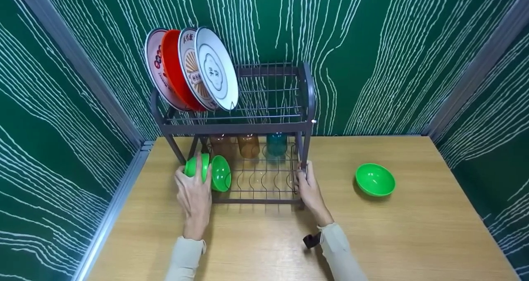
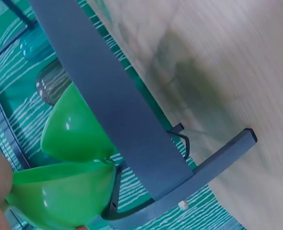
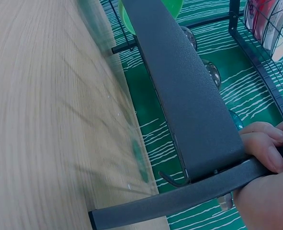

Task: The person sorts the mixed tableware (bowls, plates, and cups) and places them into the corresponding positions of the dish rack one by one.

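At the left end of the lower tier of a dark metal dish rack [image 1: 235,128], my left hand [image 1: 194,194] grips a green bowl [image 1: 191,167] tilted on its side. Just right of it, a second green bowl [image 1: 221,173] stands on edge in the rack. The left wrist view has the held bowl [image 2: 64,196] close beside the other bowl [image 2: 74,127]. My right hand [image 1: 308,188] holds the rack's right front upright; in the right wrist view the fingers [image 3: 263,143] wrap round the dark frame. A third green bowl [image 1: 375,179] sits upright on the table, right of the rack.
Several plates, including a red plate [image 1: 175,70] and a white plate [image 1: 217,68], stand on the upper tier's left side. Behind the bowls are a brown glass [image 1: 248,146] and a teal glass [image 1: 276,144]. Green patterned panels [image 1: 372,45] enclose the wooden table [image 1: 264,239].
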`<move>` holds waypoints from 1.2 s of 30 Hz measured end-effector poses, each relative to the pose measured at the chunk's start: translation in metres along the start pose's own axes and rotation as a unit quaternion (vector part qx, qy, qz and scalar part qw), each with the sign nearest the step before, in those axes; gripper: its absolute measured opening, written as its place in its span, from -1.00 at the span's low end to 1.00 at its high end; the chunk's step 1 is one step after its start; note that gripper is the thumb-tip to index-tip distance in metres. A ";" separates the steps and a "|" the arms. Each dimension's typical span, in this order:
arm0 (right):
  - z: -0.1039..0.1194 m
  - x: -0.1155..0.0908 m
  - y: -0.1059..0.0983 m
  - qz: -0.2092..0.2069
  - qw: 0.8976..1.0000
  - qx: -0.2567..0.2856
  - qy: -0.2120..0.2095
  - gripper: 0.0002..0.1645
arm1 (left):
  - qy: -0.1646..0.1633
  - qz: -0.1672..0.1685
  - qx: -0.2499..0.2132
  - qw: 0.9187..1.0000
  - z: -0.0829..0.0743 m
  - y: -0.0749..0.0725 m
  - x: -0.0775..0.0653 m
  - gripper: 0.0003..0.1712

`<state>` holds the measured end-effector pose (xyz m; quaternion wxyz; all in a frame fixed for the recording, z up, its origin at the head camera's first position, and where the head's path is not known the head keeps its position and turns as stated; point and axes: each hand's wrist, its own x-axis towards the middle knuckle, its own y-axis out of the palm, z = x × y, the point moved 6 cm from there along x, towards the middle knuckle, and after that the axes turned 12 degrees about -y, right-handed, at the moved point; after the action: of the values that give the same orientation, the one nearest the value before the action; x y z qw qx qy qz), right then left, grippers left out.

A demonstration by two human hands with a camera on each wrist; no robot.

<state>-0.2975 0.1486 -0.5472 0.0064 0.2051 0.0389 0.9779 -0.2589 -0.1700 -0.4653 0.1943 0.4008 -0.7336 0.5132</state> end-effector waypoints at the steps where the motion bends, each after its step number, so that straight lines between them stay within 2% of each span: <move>1: 0.000 0.000 0.000 0.001 1.000 -0.002 -0.002 -0.84 | 0.003 -0.003 0.006 1.000 -0.001 0.001 -0.001 -0.38; 6: 0.002 -0.001 0.000 0.008 1.000 -0.015 -0.010 -0.82 | 0.012 -0.012 0.027 1.000 -0.002 0.007 -0.006 -0.36; 15: 0.000 -0.002 0.002 0.013 1.000 -0.013 -0.011 -0.80 | -0.008 -0.004 0.012 1.000 -0.001 0.010 -0.002 -0.35; 22: -0.001 -0.002 0.000 0.004 1.000 -0.007 -0.003 -0.82 | 0.002 -0.026 0.011 1.000 -0.005 0.018 -0.006 -0.31; 29: -0.003 -0.002 0.000 0.000 1.000 0.000 0.004 -0.83 | -0.016 -0.015 0.012 1.000 -0.004 0.026 -0.007 -0.32; 36: -0.001 -0.001 0.000 0.002 1.000 -0.002 0.015 -0.82 | -0.024 -0.022 0.002 0.999 -0.002 0.030 -0.004 -0.35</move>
<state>-0.2969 0.1487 -0.5484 0.0040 0.1902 0.0367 0.9810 -0.2806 -0.1617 -0.4851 0.1870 0.4294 -0.7281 0.5004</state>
